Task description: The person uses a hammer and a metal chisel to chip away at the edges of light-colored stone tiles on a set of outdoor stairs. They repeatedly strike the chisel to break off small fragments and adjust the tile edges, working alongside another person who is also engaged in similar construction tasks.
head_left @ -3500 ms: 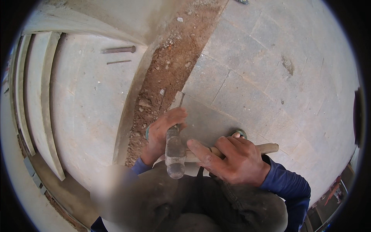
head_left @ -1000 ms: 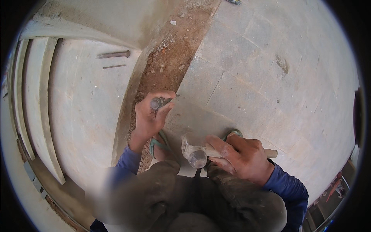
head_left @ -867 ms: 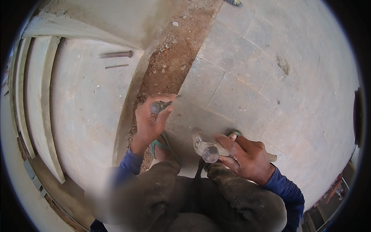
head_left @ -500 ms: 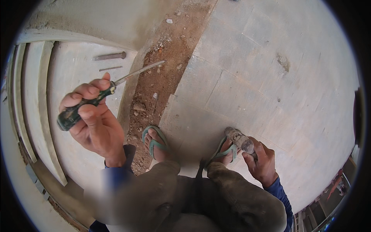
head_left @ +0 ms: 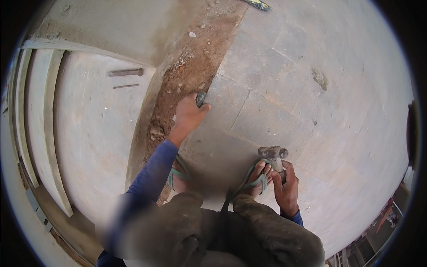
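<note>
My left hand [head_left: 190, 115] is closed round the dark green handle [head_left: 201, 99] of a screwdriver, held where the strip of brown rubble and soil [head_left: 175, 80] meets the pale paving [head_left: 249, 66]. The tool's blade is hidden under the handle and hand. My right hand [head_left: 287, 189] grips a hammer with a worn metal head [head_left: 272, 152], low beside my right foot [head_left: 257, 178]. My left foot [head_left: 180, 178], also in a green flip-flop, is near the soil strip.
A concrete ledge [head_left: 141, 129] borders the soil on the left. A thick bolt [head_left: 126, 72] and a thin rod [head_left: 126, 86] lie on the pale slab. Long raised concrete strips [head_left: 54, 129] run at the far left. A yellow-and-black object [head_left: 258, 5] sits at the top edge.
My left hand has swung from the left forward to the paving's edge, turning the screwdriver downward. My right hand and hammer have shifted slightly left, the head now lying crosswise.
</note>
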Action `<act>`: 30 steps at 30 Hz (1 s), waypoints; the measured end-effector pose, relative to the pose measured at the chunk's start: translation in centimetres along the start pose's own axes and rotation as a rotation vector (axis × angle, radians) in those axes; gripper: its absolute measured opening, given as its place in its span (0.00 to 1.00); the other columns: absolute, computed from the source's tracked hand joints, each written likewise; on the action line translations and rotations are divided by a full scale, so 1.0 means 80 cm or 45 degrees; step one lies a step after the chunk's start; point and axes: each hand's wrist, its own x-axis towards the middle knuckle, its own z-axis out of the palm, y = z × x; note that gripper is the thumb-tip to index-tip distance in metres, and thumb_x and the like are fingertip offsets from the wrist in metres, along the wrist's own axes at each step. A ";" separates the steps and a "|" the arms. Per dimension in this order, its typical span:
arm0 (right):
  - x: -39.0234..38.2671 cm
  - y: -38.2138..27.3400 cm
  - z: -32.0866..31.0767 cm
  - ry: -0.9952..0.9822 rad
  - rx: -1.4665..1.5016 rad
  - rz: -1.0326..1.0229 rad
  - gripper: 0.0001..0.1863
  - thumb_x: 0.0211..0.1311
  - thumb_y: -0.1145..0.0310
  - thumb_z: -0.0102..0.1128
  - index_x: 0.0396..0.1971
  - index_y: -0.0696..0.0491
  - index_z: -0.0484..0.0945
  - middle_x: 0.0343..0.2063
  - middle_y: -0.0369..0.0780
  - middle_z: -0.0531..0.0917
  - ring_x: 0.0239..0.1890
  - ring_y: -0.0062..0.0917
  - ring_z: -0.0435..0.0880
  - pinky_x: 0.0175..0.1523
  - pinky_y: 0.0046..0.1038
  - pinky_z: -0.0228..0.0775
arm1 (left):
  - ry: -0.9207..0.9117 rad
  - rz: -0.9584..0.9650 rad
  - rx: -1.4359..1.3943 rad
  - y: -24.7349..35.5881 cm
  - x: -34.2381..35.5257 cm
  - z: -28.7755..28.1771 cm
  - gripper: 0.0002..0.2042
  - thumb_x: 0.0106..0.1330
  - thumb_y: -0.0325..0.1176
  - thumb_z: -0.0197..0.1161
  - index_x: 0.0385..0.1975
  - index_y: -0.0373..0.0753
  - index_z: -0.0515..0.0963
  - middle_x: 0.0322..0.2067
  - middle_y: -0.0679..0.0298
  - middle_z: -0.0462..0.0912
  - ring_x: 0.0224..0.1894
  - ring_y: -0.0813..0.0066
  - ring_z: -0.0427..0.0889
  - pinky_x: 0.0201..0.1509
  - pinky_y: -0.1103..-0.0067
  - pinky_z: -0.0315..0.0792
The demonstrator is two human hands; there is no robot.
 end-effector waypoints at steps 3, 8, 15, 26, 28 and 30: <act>0.005 0.018 0.017 0.069 0.201 0.014 0.18 0.70 0.67 0.59 0.55 0.60 0.71 0.25 0.45 0.84 0.27 0.24 0.84 0.33 0.27 0.72 | -0.097 -0.138 -0.053 0.010 0.006 -0.008 0.19 0.53 0.46 0.75 0.29 0.33 0.82 0.21 0.50 0.81 0.26 0.55 0.82 0.35 0.66 0.75; 0.058 -0.015 0.053 -0.036 0.319 -0.074 0.18 0.72 0.65 0.56 0.54 0.61 0.71 0.24 0.45 0.82 0.26 0.28 0.82 0.35 0.30 0.73 | 0.032 -0.188 -0.056 -0.008 -0.001 -0.006 0.19 0.51 0.47 0.77 0.28 0.35 0.84 0.21 0.53 0.83 0.25 0.60 0.83 0.34 0.69 0.76; 0.133 -0.050 0.121 -0.010 0.086 -0.369 0.21 0.76 0.58 0.53 0.54 0.61 0.72 0.22 0.39 0.77 0.22 0.23 0.76 0.28 0.25 0.68 | 0.009 -0.338 -0.124 -0.017 -0.035 -0.014 0.20 0.51 0.48 0.77 0.30 0.36 0.85 0.26 0.50 0.85 0.32 0.53 0.86 0.39 0.65 0.77; 0.147 -0.076 0.182 0.156 0.128 -0.405 0.21 0.75 0.61 0.52 0.59 0.59 0.70 0.28 0.56 0.81 0.30 0.51 0.84 0.35 0.42 0.72 | 0.020 -0.415 -0.150 -0.023 -0.045 -0.023 0.19 0.50 0.48 0.77 0.25 0.36 0.84 0.21 0.51 0.82 0.26 0.54 0.84 0.37 0.64 0.75; 0.135 -0.083 0.185 0.253 0.185 -0.379 0.20 0.75 0.62 0.53 0.59 0.58 0.69 0.27 0.56 0.81 0.30 0.51 0.84 0.34 0.42 0.72 | 0.037 -0.401 -0.184 -0.024 -0.043 -0.022 0.19 0.51 0.48 0.77 0.25 0.35 0.83 0.21 0.50 0.82 0.27 0.53 0.84 0.37 0.63 0.75; 0.149 -0.074 0.184 0.190 -0.059 -0.395 0.20 0.74 0.64 0.53 0.59 0.58 0.68 0.26 0.56 0.81 0.29 0.53 0.83 0.33 0.43 0.71 | 0.039 -0.378 -0.190 -0.022 -0.043 -0.020 0.20 0.51 0.48 0.77 0.25 0.35 0.83 0.21 0.50 0.82 0.27 0.52 0.84 0.37 0.63 0.75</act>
